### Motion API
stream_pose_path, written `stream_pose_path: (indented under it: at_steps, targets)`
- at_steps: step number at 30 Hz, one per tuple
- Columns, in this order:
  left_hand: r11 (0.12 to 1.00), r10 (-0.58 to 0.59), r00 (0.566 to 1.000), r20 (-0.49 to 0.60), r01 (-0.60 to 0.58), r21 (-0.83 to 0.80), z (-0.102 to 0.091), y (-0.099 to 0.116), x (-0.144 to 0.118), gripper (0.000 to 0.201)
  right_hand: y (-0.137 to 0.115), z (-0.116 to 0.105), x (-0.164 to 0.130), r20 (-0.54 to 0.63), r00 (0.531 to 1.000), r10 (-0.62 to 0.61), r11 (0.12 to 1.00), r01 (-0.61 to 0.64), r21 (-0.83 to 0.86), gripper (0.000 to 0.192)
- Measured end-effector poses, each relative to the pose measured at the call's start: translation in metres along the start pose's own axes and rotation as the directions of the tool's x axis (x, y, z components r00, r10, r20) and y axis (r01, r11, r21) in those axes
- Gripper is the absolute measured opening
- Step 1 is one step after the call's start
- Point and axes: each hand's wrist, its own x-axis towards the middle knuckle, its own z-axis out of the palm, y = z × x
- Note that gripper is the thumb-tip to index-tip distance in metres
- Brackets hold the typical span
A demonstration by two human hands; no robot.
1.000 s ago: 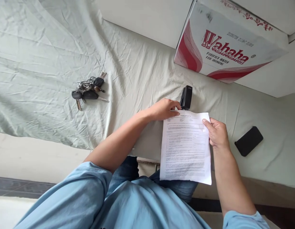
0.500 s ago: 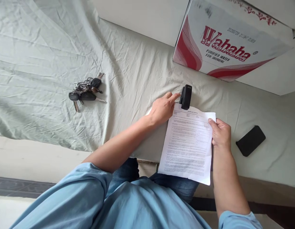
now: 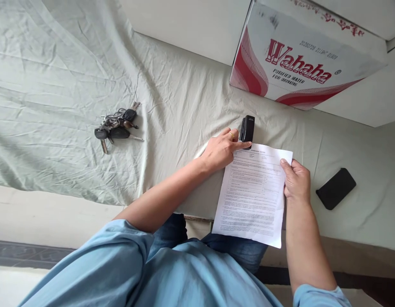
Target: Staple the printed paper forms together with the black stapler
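Note:
A black stapler (image 3: pixel 248 128) lies on the pale cloth, its front end at the top edge of a printed sheet of paper (image 3: pixel 248 196). My left hand (image 3: pixel 219 149) is palm down at the sheet's upper left corner. One finger stretches across the stapler's front end and touches it; a ring shows on another finger. My left thumb is hidden. At the sheet's upper right edge, my right hand (image 3: pixel 296 179) pinches the paper, thumb on top and fingers beneath. The sheet's lower part hangs over the table edge above my lap.
A bunch of keys (image 3: pixel 119 128) lies on the cloth (image 3: pixel 181 106) to the left. A black phone-like rectangle (image 3: pixel 336 189) rests at the right. Behind the stapler stands a white and red water carton (image 3: pixel 300 64), against a pale panel (image 3: pixel 187 25).
My left hand has moved slightly right, and its finger has gone from beside the stapler to across its front end. The top of the sheet has shifted a little right with my right hand.

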Motion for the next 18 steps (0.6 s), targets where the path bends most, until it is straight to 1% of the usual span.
stream_pose_path:
  at_steps: [3, 6, 8, 9, 11, 12, 13, 15, 16, 18]
  targets:
    - [0.988, 0.034, 0.998, -0.051, -0.042, -0.148, 0.007, -0.010, 0.000, 0.077, -0.005, -0.008, -0.014, 0.053, 0.998, -0.034, 0.999, 0.033, 0.020, 0.056]
    - [0.943, 0.082, 0.990, -0.112, -0.113, -0.313, 0.012, -0.021, 0.001, 0.069, -0.008, -0.033, -0.038, 0.127, 0.992, -0.019, 0.999, 0.025, -0.047, 0.050]
    - [0.915, 0.057, 0.987, -0.151, -0.112, -0.388, 0.012, -0.024, 0.003, 0.065, -0.009, -0.052, -0.052, 0.197, 0.980, 0.006, 0.997, 0.009, -0.078, 0.043]
    - [0.897, 0.025, 0.986, -0.164, -0.095, -0.431, 0.010, -0.024, 0.003, 0.062, -0.010, -0.059, -0.057, 0.226, 0.974, 0.006, 0.997, 0.012, -0.076, 0.040]
    - [0.844, -0.058, 0.986, -0.158, -0.036, -0.535, 0.004, -0.021, 0.005, 0.047, -0.013, -0.064, -0.060, 0.214, 0.976, -0.041, 0.998, 0.048, -0.031, 0.037]
    - [0.807, -0.097, 0.986, -0.135, -0.002, -0.590, 0.000, -0.019, 0.005, 0.042, -0.015, -0.061, -0.057, 0.176, 0.982, -0.074, 0.997, 0.075, 0.000, 0.037]
    - [0.766, -0.130, 0.986, -0.107, 0.032, -0.642, -0.004, -0.018, 0.006, 0.047, -0.018, -0.054, -0.051, 0.118, 0.987, -0.111, 0.994, 0.107, 0.036, 0.038]
    - [0.683, -0.177, 0.983, -0.049, 0.087, -0.725, -0.011, -0.016, 0.006, 0.074, -0.024, -0.033, -0.033, 0.011, 0.988, -0.153, 0.984, 0.152, 0.094, 0.042]
    - [0.647, -0.189, 0.982, -0.026, 0.105, -0.755, -0.013, -0.016, 0.006, 0.083, -0.027, -0.022, -0.021, -0.015, 0.985, -0.170, 0.978, 0.170, 0.124, 0.045]
    - [0.596, -0.182, 0.983, 0.009, 0.118, -0.795, -0.017, -0.016, 0.005, 0.090, -0.030, -0.001, 0.001, -0.030, 0.976, -0.214, 0.963, 0.216, 0.159, 0.049]
